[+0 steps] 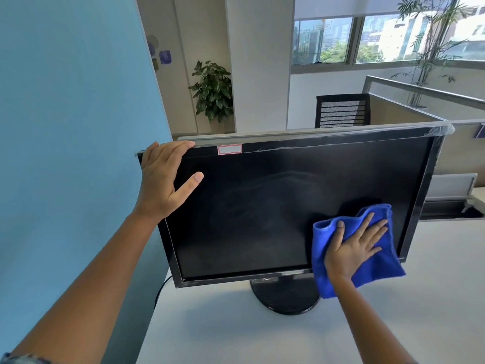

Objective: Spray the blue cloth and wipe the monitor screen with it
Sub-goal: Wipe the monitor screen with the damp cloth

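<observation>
- Monitor (288, 206) stands on a white surface (393, 311), on a round black base (284, 298); screen dark, tilted slightly back.
- Left hand (164, 179) holds the monitor's top left corner: fingers curl over the top edge, thumb (193, 181) lies flat on the screen front. Grip closed on the corner of the frame.
- Right hand (351, 248) is spread flat, palm forward, pressing the cloth (372, 269) against the screen's lower right area. Fingers splayed, not curled; the grip is a flat press, cloth pinned between palm and glass.
- Cloth is blue, bunched; its top edge folds over above the fingertips, its lower part hangs past the bottom bezel and in front of the base's right side.
- Faint curved smear marks (275, 195) show across the middle of the screen.
- Small white label with red border (229, 149) sits on the top bezel, just right of the left hand.
- Clear plastic film (441, 130) bunches at the top right corner of the frame.
- Black cable (161, 287) runs down from behind the lower left corner.
- Blue partition (73, 127) stands on the left, close to the monitor's edge.
- Behind: potted plant (212, 90), black mesh chair (342, 110), windows (367, 38).
- No spray bottle in view.
</observation>
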Motion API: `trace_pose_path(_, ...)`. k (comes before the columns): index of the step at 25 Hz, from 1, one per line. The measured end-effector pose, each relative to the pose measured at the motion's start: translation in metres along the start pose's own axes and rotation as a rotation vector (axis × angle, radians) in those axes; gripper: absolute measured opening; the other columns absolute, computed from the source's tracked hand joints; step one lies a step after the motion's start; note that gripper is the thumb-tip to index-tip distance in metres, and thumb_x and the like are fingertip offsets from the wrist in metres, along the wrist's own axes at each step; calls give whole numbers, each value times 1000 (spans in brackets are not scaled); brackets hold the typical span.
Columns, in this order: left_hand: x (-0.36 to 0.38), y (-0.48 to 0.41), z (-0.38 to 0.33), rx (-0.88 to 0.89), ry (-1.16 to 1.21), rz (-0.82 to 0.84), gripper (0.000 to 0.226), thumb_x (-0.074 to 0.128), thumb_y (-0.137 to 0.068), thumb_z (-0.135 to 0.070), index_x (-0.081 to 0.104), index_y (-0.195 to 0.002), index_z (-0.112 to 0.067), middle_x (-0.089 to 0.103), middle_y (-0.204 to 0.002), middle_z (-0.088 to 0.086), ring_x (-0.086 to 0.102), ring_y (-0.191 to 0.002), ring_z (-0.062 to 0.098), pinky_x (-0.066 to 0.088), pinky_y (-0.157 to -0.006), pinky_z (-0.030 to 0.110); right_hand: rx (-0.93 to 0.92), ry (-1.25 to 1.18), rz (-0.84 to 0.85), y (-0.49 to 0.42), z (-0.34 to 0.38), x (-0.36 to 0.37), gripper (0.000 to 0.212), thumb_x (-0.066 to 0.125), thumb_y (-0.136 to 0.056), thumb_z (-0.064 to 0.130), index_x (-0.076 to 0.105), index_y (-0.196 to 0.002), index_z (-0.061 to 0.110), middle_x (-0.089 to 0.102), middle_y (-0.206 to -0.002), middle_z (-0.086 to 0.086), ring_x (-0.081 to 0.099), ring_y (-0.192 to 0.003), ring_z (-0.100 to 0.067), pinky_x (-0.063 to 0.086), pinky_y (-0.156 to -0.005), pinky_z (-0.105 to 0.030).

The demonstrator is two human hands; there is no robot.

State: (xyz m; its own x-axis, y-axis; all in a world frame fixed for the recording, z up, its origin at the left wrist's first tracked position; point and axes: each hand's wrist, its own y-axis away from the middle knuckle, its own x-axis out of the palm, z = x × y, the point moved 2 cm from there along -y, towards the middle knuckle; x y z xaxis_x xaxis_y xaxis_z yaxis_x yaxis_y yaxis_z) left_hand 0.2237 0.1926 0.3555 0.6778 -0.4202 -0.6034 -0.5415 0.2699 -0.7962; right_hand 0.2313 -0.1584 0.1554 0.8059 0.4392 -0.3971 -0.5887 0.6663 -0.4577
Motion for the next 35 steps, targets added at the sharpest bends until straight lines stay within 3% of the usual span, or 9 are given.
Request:
trace_pose_path(4, 2, 0, 1, -6, -35, 2, 54, 41, -89, -47, 51, -126, -10, 57, -123, 7, 46, -115, 24, 29, -102, 41, -64, 23, 136, 50, 9, 17, 69, 27, -95, 46, 8, -150, 10, 9, -156, -25, 4, -144, -39, 10, -109, -67)
trace_pose_path(11, 1, -1, -2, -9, -75, 0, 53, 42, -90, -46, 51, -126, -9, 57, -121, 8, 46, -111, 25, 27, -100, 39, -421, 81, 397, 120, 42, 28, 50, 20, -100, 45, 28, -143, 20, 34, -149, -22, 15, -139, -34, 23, -102, -69)
trace_pose_path(15, 2, -1, -8, -26, -83, -19, 53, 42, -89, -47, 51, -123, -7, 58, -117, 11, 47, -109, 27, 23, -102, 36, -478, -128, 662, 139, 62, 18, 52, 22, -97, 52, 27, -146, 35, 11, -156, 4, -5, -145, -12, 6, -114, -59)
trace_pose_path(17, 2, -2, -11, -42, -91, -13, 54, 42, -90, -49, 51, -122, -7, 58, -117, 12, 48, -111, 28, 19, -105, 35, -418, -297, 838, 141, 71, 5, 44, 25, -99, 50, 26, -142, 43, 5, -155, 15, -9, -144, 0, -2, -118, -49)
trace_pose_path(19, 0, -3, -13, -67, -91, 1, 54, 41, -90, -50, 51, -121, -7, 58, -117, 14, 47, -114, 30, 14, -111, 41, -189, -559, 1035, 138, 76, -14, 39, 34, -101, 39, 27, -139, 46, 16, -155, 18, 5, -144, 3, 1, -120, -39)
trace_pose_path(22, -3, -2, -24, -139, -76, -3, 59, 38, -90, -52, 44, -131, -10, 49, -134, 13, 33, -134, 30, -9, -114, 33, 175, -832, 1164, 124, 70, -48, 35, 41, -100, 39, 47, -134, 38, 54, -137, 11, 46, -128, -8, 33, -112, -35)
trace_pose_path(24, 0, 4, -44, -152, -65, -56, 62, 38, -92, -51, 34, -140, -12, 34, -149, 10, 16, -142, 28, -17, -110, 23, 311, -867, 1174, 112, 59, -72, 32, 43, -98, 41, 54, -127, 35, 65, -122, 6, 59, -115, -14, 45, -100, -31)
trace_pose_path(29, 19, 42, -115, -165, 112, -137, 62, 39, -95, -43, 26, -145, -7, 26, -153, 10, 8, -145, 28, -11, -115, 34, 439, -750, 1096, 65, 8, -157, 42, 46, -86, 48, 55, -124, 33, 71, -109, 11, 66, -102, -9, 51, -84, -23)
trace_pose_path(35, 59, 93, -185, -252, 412, 22, 62, 36, -93, -38, 26, -144, -5, 28, -152, 6, 9, -145, 23, -3, -118, 44, -158, -20, 1370, 39, -28, -208, 38, 36, -94, 54, 37, -132, 55, 55, -124, 29, 51, -110, 7, 37, -93, -11)
